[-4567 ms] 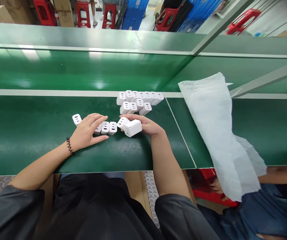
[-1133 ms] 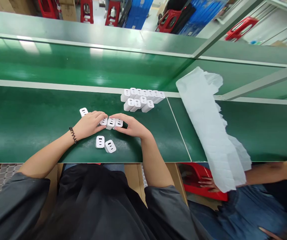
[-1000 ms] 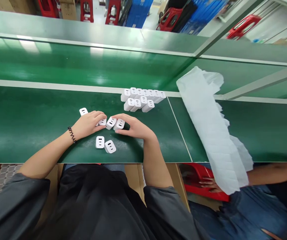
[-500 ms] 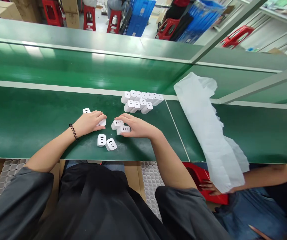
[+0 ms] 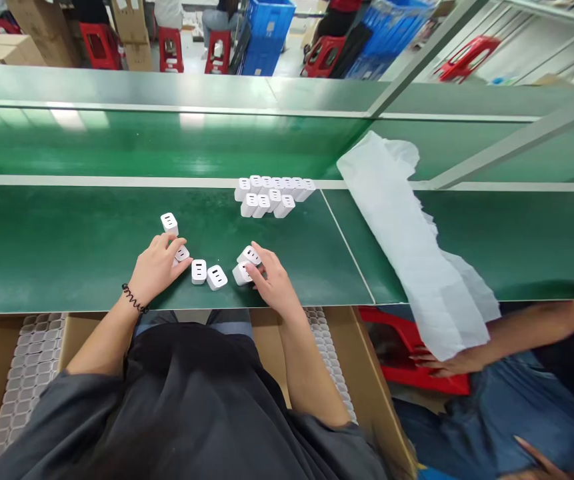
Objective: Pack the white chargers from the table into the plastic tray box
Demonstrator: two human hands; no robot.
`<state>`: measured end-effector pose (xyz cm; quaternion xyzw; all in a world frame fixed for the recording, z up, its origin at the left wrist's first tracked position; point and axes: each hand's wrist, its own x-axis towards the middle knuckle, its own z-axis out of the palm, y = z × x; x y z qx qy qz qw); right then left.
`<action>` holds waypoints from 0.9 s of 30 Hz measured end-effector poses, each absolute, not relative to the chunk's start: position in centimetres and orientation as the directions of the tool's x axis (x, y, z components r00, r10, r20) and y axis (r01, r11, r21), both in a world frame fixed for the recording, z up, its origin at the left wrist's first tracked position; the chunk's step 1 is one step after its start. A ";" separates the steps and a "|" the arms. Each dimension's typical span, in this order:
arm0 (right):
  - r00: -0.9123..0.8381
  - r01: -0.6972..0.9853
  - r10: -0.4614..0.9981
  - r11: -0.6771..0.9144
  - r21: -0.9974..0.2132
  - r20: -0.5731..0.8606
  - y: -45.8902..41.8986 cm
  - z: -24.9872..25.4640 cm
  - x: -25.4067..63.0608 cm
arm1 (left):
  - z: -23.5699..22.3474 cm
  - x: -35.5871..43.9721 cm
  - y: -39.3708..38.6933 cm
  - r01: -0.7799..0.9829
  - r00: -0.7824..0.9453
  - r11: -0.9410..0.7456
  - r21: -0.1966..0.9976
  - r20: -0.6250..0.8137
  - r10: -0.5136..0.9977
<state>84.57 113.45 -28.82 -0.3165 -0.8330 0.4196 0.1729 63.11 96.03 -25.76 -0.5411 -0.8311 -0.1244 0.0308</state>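
Small white charger blocks lie on the green bench [image 5: 57, 247]. My left hand [image 5: 154, 268], with a black coil band at the wrist, rests curled on one charger [image 5: 182, 253]; a lone charger [image 5: 169, 223] stands just beyond it. My right hand [image 5: 271, 283] has its fingers closed on two chargers [image 5: 245, 265] near the front edge. Between the hands sit two loose chargers [image 5: 207, 274]. Further back, a cluster of several chargers [image 5: 271, 195] lies against the bench's pale rail.
A white foam sheet [image 5: 407, 233] drapes over the bench at the right, held by another person's hand [image 5: 449, 363]. A cardboard box with grey cell trays [image 5: 29, 367] sits below the front edge. Red stools and blue crates stand behind the conveyor.
Both hands have drawn back toward the front edge, each pulling chargers out of the middle row. The right hand's two chargers now lie beside the loose pair. The view has tipped down.
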 end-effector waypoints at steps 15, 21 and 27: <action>-0.743 0.269 0.665 0.202 -0.942 -0.070 111.7 -29.6 85.9 | -28.1 63.8 92.4 0.689 -0.488 0.322 0.649 0.088 0.868; -0.878 0.193 0.478 0.407 -0.893 0.028 114.2 -29.1 86.4 | -28.3 63.5 92.2 0.679 -0.498 0.322 0.660 0.092 0.862; -0.946 0.119 0.315 0.562 -0.818 0.079 116.6 -28.7 85.2 | -27.5 63.0 92.0 0.684 -0.437 0.258 0.682 0.100 0.894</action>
